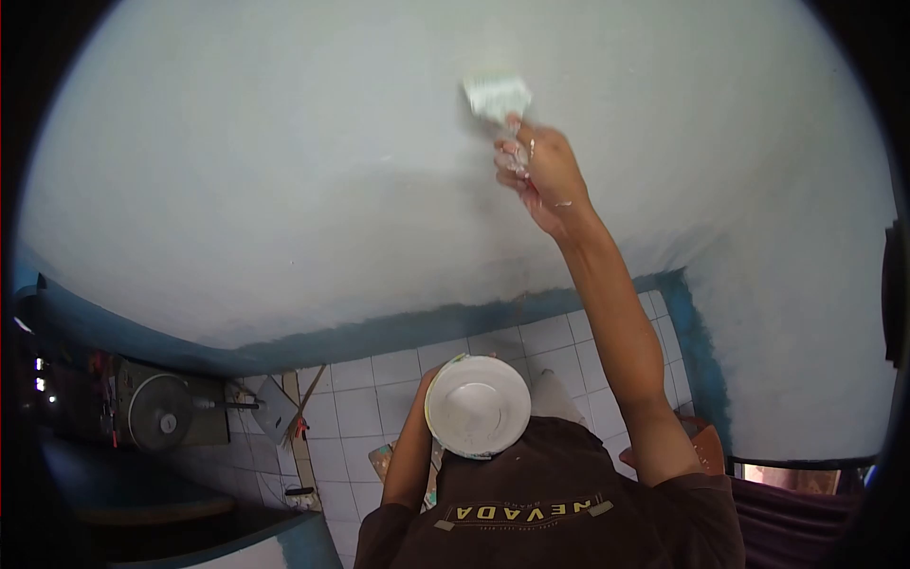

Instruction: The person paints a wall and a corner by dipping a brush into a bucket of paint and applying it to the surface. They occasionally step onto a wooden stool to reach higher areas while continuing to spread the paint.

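Observation:
My right hand [540, 171] is raised, its fingers wrapped round the handle of a wide paintbrush [499, 97]. The bristles, loaded with pale paint, lie against the wall [284, 142]. White paint spots mark the fingers and wrist. Close to my chest is a round white paint bucket [477, 406] with pale paint inside and smears on its rim. My left hand [431, 384] supports the bucket from its left side; most of its fingers are hidden behind it.
A blue strip [445, 327] runs along the bottom of the wall above the white tiled floor [355, 412]. A standing fan [166, 417] is at the left. An orange-brown object [706, 446] lies by my right elbow, near a dark purple cloth [796, 512].

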Demonstrator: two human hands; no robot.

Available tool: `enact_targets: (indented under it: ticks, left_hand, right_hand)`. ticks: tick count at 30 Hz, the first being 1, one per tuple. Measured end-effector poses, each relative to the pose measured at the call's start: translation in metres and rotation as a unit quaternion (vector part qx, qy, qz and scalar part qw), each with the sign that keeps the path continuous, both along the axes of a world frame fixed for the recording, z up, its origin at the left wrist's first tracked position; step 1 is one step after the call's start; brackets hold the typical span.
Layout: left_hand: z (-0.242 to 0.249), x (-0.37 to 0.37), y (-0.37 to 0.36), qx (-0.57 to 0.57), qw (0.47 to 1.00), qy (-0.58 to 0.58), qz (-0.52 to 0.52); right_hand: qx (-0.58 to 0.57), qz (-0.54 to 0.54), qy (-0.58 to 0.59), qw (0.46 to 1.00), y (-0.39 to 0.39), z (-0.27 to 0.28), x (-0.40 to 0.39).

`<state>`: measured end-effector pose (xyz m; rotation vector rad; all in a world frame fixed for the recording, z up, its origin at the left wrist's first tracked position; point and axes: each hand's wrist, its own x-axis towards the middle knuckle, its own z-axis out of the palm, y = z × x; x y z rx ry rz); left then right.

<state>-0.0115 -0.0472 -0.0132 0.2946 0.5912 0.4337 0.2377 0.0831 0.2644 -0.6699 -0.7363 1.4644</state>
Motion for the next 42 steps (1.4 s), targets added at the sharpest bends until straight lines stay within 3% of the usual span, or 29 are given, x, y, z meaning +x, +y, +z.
enact_targets:
  ticks: [2, 5, 7, 8, 10, 11, 13, 14, 15, 16, 17, 18, 20, 24, 25, 27, 29, 30, 31, 32, 34, 38, 40, 41, 42]
  left_hand:
    - [-0.008, 0.000, -0.001, 0.020, 1.000, 0.002, -0.014]
    - [-0.014, 0.000, 0.004, 0.002, 1.000, 0.009, -0.003]
    - [-0.012, -0.003, 0.003, -0.005, 1.000, 0.015, -0.020]
    - [0.008, 0.002, 0.000, -0.008, 1.000, 0.017, -0.020]
    - [0.059, 0.020, -0.012, 0.122, 0.966, 0.228, -0.012]
    - [0.046, 0.017, -0.010, 0.120, 0.966, 0.227, -0.012]
    - [0.015, 0.006, -0.003, -0.046, 0.995, 0.089, -0.002]
    - [0.025, 0.012, -0.007, -0.046, 0.995, 0.089, -0.001]
    - [0.045, 0.020, -0.012, 0.034, 0.984, 0.175, 0.008]
    - [0.056, 0.026, -0.014, 0.116, 0.959, 0.258, 0.017]
    - [0.054, 0.024, -0.012, 0.120, 0.959, 0.258, 0.015]
    - [0.050, 0.022, -0.011, 0.090, 0.971, 0.219, 0.020]
    - [0.053, 0.020, -0.016, 0.057, 0.982, 0.180, 0.026]
    - [0.068, 0.020, -0.021, 0.044, 0.983, 0.165, 0.068]
    - [0.067, 0.019, -0.019, 0.022, 0.986, 0.155, 0.061]
    - [0.053, 0.014, -0.015, -0.037, 0.992, 0.097, 0.072]
    - [0.053, 0.015, -0.014, -0.096, 0.991, 0.043, 0.079]
    - [0.067, 0.019, -0.015, -0.024, 0.992, 0.111, 0.062]
    - [0.075, 0.019, -0.014, 0.049, 0.982, 0.178, 0.043]
    - [0.072, 0.018, -0.009, 0.046, 0.982, 0.178, 0.041]
    - [0.063, 0.015, 0.003, 0.045, 0.983, 0.166, -0.059]
    - [0.063, 0.022, 0.014, 0.046, 0.978, 0.183, -0.083]
    - [0.039, 0.018, 0.025, 0.023, 0.978, 0.153, -0.138]
    - [0.050, 0.019, 0.017, 0.021, 0.978, 0.154, -0.137]
    - [0.070, 0.022, 0.004, 0.054, 0.974, 0.210, -0.062]
  right_hand:
    - [0.141, -0.092, -0.123, 0.978, -0.009, 0.011, -0.011]
    - [0.057, -0.113, -0.192, 0.973, 0.025, -0.057, -0.014]
    - [0.047, -0.140, -0.266, 0.953, 0.048, -0.141, -0.011]
    - [0.031, -0.151, -0.267, 0.951, 0.052, -0.180, -0.011]
    - [-0.016, -0.143, -0.240, 0.960, 0.040, -0.233, -0.012]
    - [-0.046, -0.123, -0.212, 0.968, 0.031, -0.250, -0.010]
    - [-0.106, -0.105, -0.174, 0.973, 0.011, -0.281, -0.004]
    - [-0.162, -0.089, -0.135, 0.973, 0.004, -0.295, 0.000]
    - [-0.161, -0.090, -0.134, 0.974, 0.001, -0.313, 0.006]
    - [-0.231, -0.069, -0.128, 0.962, 0.000, -0.331, 0.012]
    - [-0.298, -0.049, -0.121, 0.946, 0.001, -0.339, 0.016]
    - [-0.298, -0.051, -0.120, 0.946, 0.001, -0.322, 0.017]
    - [-0.239, -0.081, -0.239, 0.938, 0.013, -0.271, 0.020]
    - [-0.058, -0.145, -0.293, 0.943, 0.010, -0.103, 0.017]
    - [-0.056, -0.143, -0.298, 0.942, 0.007, -0.077, 0.017]
    - [0.109, -0.228, -0.304, 0.919, 0.009, -0.046, 0.014]
    - [0.096, -0.237, -0.350, 0.901, 0.020, -0.057, 0.011]
    - [0.079, -0.250, -0.391, 0.882, 0.027, -0.071, 0.009]
    - [0.060, -0.231, -0.372, 0.897, 0.039, -0.106, 0.008]
    - [0.041, -0.212, -0.352, 0.911, 0.052, -0.156, 0.009]
    - [-0.026, -0.195, -0.364, 0.911, 0.049, -0.244, 0.006]
    - [-0.262, -0.073, -0.259, 0.927, 0.004, -0.354, 0.001]
    - [-0.294, -0.096, -0.278, 0.909, 0.003, -0.353, 0.001]
    - [-0.325, -0.119, -0.297, 0.890, 0.004, -0.348, -0.001]
    - [-0.273, -0.123, -0.303, 0.905, 0.009, -0.319, 0.001]
